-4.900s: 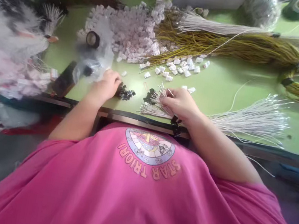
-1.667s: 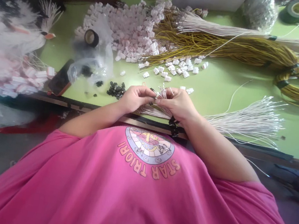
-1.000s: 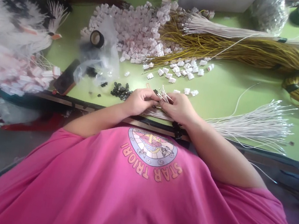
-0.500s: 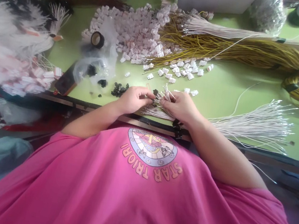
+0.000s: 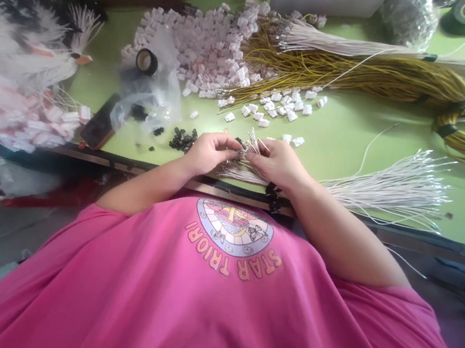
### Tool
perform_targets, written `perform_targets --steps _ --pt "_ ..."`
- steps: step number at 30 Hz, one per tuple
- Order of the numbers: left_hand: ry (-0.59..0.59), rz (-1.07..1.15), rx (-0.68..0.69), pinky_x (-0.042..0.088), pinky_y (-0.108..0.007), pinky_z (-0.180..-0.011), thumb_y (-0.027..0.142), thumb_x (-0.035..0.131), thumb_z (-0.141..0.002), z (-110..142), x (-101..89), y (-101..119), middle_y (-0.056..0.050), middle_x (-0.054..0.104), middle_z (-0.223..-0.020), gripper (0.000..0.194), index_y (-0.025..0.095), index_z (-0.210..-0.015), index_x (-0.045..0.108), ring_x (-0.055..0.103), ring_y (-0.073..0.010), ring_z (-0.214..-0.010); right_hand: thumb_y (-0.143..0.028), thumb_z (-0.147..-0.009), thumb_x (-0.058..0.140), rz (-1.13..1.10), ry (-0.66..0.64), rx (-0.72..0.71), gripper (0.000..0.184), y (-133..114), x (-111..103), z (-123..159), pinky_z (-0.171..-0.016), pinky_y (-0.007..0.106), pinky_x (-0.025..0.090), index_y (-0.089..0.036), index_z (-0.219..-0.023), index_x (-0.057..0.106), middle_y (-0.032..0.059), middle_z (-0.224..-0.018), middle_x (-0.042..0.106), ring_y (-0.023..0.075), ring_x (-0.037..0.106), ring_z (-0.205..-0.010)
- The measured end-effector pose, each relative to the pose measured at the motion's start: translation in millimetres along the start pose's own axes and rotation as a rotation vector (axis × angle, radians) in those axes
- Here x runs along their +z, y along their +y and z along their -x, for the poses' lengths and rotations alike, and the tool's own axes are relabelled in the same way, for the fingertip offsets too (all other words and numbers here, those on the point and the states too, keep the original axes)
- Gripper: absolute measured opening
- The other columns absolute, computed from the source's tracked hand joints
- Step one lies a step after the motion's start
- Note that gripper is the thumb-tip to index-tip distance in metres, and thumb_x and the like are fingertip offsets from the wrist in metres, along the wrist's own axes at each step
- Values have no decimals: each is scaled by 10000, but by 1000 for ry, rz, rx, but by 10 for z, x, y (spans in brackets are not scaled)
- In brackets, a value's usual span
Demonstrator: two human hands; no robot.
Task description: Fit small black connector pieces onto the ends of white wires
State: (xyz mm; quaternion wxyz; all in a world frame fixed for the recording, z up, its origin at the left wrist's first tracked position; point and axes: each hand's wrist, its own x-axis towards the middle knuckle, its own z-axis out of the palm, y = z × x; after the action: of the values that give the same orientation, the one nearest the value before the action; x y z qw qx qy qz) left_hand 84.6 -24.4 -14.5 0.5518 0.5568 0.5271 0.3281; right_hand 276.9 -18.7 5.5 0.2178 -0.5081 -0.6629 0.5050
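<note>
My left hand (image 5: 208,153) is closed, thumb and forefinger pinching a small black piece (image 5: 238,141) beside the wire ends. Facing it, my right hand (image 5: 281,161) grips white wires (image 5: 253,142), whose tips stick up between the two hands. More of these wires lie under the hands along the table edge, and their other ends fan out in a white bundle (image 5: 391,185) to the right. Close to my left hand is a small heap of black pieces (image 5: 183,139). Whether the black piece touches a wire tip is too small to tell.
White connectors (image 5: 212,46) lie piled behind the hands. A yellow wire bundle (image 5: 364,80) stretches to the right. On the left are a roll of black tape (image 5: 146,61), a plastic bag (image 5: 160,96), a dark phone-like object (image 5: 99,122) and heaped white wired connectors (image 5: 17,102).
Both hands stay in nearly the same place, with the left fingertips slightly shifted at the black piece. The whole view has moved a little. Pale blue cloth at lower left has mostly left view.
</note>
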Motion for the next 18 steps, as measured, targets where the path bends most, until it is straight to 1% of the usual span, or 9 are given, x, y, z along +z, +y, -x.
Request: perform_targets --steps 4,8,14,18 --pt "-2 2 -28 514 -314 -768 330 757 -648 11 -1 5 -52 714 -825 274 140 -840 712 645 -155 -750 -308 -745 543 83 28 -38 224 -3 16 -6 -537 260 253 -167 -589 464 -50 -537 362 77 335 -542" --pt "4 -12 -24 510 -311 -775 322 757 -649 18 -9 12 -51 715 -823 266 142 -840 715 646 -152 -746 -278 -741 531 158 55 -52 202 -2 30 -13 -549 266 250 -169 -588 459 -45 -542 367 82 339 -553" --pt "-9 10 -26 510 -302 -762 319 763 -639 11 -3 19 -43 708 -802 259 139 -817 709 639 -142 -732 -294 -745 525 155 51 -64 195 5 35 -5 -549 268 254 -163 -605 490 -38 -556 385 88 352 -556" --pt "-3 20 -53 511 -302 -749 313 763 -641 8 5 21 -44 706 -800 258 140 -824 707 637 -142 -731 -280 -741 532 144 49 -62 204 -16 24 5 -550 268 245 -168 -586 460 -46 -542 356 82 331 -550"
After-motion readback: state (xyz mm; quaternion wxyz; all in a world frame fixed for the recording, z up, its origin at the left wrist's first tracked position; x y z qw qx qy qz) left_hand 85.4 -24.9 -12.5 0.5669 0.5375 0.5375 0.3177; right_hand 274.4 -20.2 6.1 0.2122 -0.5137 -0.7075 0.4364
